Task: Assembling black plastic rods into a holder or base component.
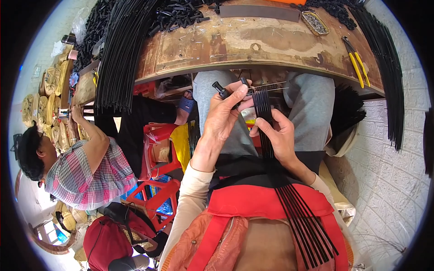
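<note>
My left hand [224, 110] is closed around a black plastic tubular piece [221, 90] with a flared end. A second short black peg [245, 81] stands up by its thumb. Beside those fingers, a thin metal wire [273, 86] points right, crossing the top ends of a flat row of thin black rods [262, 106]. My right hand [281, 135] pinches this row between thumb and fingers a little lower down. From there the rods run over my lap and fan out across my red apron [262, 201]. How the wire meets the rod ends is too small to tell.
A worn wooden table [190, 52] bears black plastic parts [174, 16], a dish of small metal bits [315, 23] and yellow-handled pliers [357, 63]. Bundles of black rods [124, 54] hang over its edge. Another person [86, 171] works at the left, near red stools [156, 198].
</note>
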`<state>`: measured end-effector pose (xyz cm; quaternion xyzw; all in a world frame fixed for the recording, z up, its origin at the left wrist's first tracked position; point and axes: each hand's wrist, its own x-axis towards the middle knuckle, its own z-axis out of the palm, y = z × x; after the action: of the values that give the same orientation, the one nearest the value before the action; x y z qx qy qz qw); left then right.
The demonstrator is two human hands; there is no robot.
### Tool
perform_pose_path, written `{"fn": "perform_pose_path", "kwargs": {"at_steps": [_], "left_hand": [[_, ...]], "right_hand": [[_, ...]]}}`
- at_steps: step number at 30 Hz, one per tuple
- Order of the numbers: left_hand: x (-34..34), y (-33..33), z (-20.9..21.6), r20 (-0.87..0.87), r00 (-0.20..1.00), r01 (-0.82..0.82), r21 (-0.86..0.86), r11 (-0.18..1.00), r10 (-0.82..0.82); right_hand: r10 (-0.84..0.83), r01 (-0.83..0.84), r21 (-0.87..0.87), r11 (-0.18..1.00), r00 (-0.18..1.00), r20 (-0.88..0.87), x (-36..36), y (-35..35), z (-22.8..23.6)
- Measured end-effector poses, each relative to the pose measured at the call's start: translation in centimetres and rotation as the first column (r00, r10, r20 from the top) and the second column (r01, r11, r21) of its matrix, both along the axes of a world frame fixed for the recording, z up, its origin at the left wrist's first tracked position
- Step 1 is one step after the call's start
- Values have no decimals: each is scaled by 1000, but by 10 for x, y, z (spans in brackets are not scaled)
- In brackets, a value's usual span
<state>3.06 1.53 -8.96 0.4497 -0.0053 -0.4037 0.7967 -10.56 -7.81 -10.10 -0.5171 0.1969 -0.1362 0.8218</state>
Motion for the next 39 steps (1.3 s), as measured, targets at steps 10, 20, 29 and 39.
{"fn": "perform_pose_path", "kwargs": {"at_steps": [10,20,29,39], "left_hand": [[2,5,4,-73,995,65,-78,995,-70],[-13,9,6,74,997,-36,-7,999,37],[-14,9,6,57,998,-5,-59,998,8],[-17,13,6,-8,996,93,-94,991,-94]], "right_hand": [[10,-10,53,999,1000,-12,2,-3,-2],[-10,14,-85,996,999,46,5,-9,12],[6,-6,-35,999,1000,2,7,-11,19],[136,-136,11,991,990,-21,6,-18,20]]}}
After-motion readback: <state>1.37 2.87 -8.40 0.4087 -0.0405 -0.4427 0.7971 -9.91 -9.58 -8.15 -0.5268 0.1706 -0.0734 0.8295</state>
